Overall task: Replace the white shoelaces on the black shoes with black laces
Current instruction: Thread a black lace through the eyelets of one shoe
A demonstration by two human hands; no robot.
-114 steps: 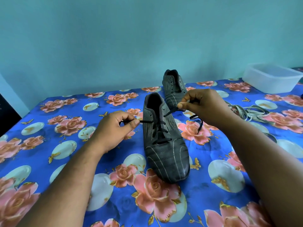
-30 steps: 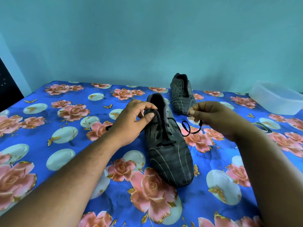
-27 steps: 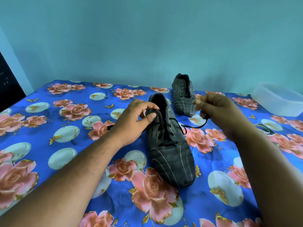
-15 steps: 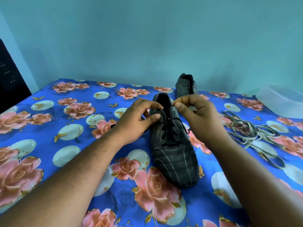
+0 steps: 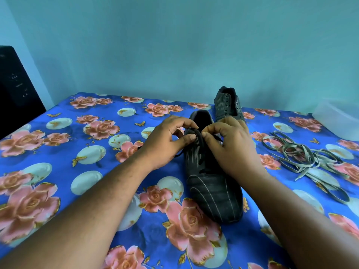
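A black striped shoe (image 5: 212, 193) lies toe towards me on the floral cloth, with a black lace (image 5: 202, 162) threaded through its lower eyelets. My left hand (image 5: 165, 144) pinches the shoe's left upper edge near the top eyelets. My right hand (image 5: 231, 146) pinches the black lace end at the shoe's right side, fingertips close to the left thumb. A second black shoe (image 5: 228, 103) stands behind, partly hidden by my right hand. The removed white laces (image 5: 303, 160) lie in a loose heap to the right.
A blue cloth with pink roses (image 5: 87, 152) covers the table. A clear plastic tub (image 5: 340, 117) sits at the far right edge. A dark object (image 5: 13, 90) stands at the left by the teal wall.
My right hand has drawn in from the right with the lace and now meets the left hand over the top eyelets. The left hand keeps its hold on the shoe.
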